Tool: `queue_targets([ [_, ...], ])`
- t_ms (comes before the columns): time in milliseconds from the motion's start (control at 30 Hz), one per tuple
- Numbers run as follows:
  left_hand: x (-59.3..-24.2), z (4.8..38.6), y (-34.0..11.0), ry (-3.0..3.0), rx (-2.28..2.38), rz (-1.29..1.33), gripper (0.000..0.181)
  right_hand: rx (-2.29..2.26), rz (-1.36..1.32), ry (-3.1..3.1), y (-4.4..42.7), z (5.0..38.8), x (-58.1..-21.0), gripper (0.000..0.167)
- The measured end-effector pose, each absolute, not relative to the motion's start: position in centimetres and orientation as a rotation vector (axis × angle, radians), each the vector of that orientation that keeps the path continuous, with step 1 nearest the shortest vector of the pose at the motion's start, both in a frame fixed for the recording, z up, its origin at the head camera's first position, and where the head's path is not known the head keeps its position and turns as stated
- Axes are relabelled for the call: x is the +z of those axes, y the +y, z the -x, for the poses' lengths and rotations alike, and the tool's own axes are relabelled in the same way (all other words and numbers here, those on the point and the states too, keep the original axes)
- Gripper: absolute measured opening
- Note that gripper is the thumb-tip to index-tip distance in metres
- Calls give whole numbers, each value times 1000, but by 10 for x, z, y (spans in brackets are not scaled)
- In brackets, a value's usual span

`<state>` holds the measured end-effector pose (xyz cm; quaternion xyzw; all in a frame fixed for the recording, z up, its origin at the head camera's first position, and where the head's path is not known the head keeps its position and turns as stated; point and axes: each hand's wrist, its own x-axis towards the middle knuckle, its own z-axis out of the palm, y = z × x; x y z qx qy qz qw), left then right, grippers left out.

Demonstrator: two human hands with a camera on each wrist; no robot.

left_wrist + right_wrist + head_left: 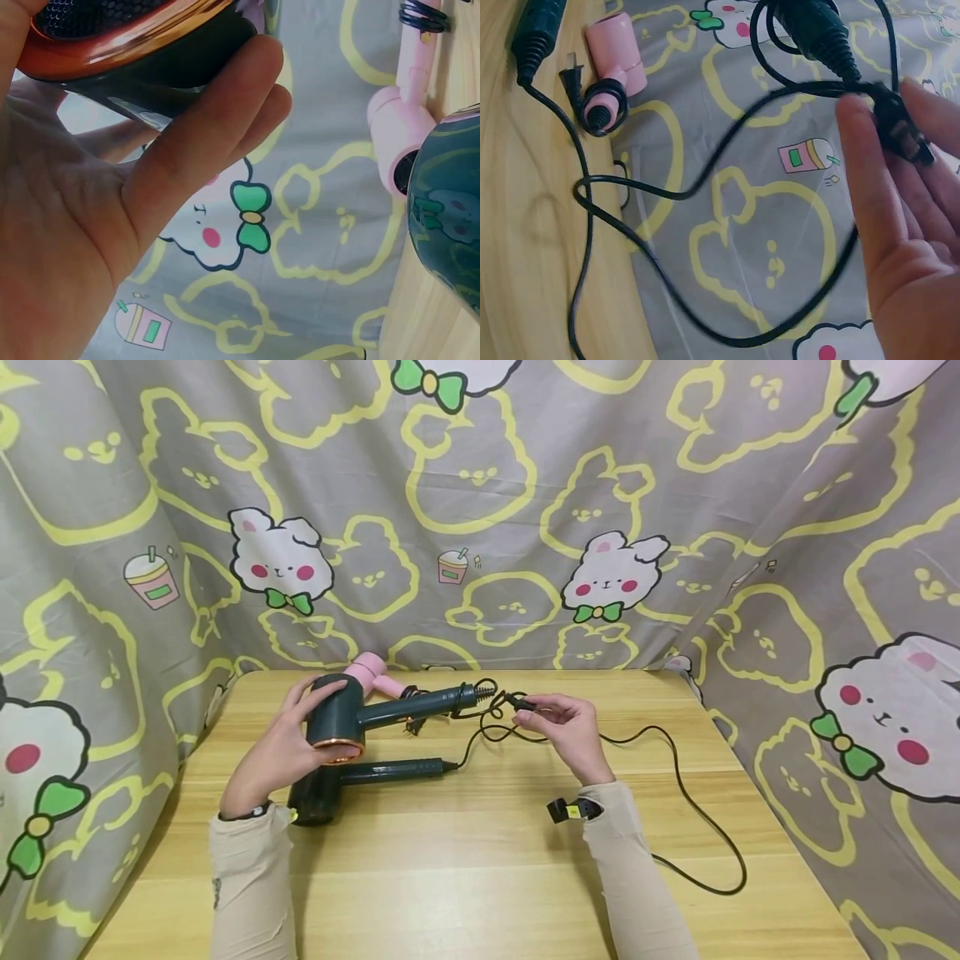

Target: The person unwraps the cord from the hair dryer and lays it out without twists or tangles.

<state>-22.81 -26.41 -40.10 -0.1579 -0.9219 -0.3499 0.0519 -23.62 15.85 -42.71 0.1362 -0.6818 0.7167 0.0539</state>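
My left hand (pixel 273 747) grips a dark green hair dryer (pixel 341 714) round its barrel, above the table, with the handle pointing right. A copper-coloured ring (pixel 127 41) rims the barrel end in the left wrist view. Part of the cord is looped about the handle's end. To the right, my right hand (pixel 573 735) pinches a black plug (pixel 900 127) between thumb and fingers, with cord trailing from it. Below the held dryer, a second dark green hair dryer (pixel 393 770) lies on the table, its barrel partly behind my left hand and the raised dryer.
A pink hair dryer (pixel 366 670) with its cord wound round the handle lies at the back of the wooden table (pixel 450 877). The lying dryer's black cord (pixel 712 814) runs in a wide loop toward the right. Patterned curtains (pixel 480 552) enclose the back and sides.
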Motion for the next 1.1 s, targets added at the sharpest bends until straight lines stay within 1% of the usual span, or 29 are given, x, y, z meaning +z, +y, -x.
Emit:
queue_targets([
  [167,-400,228,-263,-2782,-1059,480,101,2024,-511,-2365,169,230,-418,30],
  [267,-399,228,-263,-2761,-1061,486,101,1898,-649,-2564,175,224,-411,24],
  [367,-398,227,-261,-2749,-1058,493,101,1864,-825,-2694,177,218,-404,19],
  [633,-396,226,-254,-2722,-1052,518,101,1811,-1191,-2858,165,204,-395,12],
  [800,-397,226,-249,-2701,-1047,559,101,1778,-1398,-2835,152,202,-396,11],
  [933,-398,227,-246,-2692,-1041,588,102,1797,-1465,-2790,145,204,-401,12],
  [1100,-398,227,-243,-2688,-1061,607,102,1883,-1446,-2782,139,206,-409,12],
])
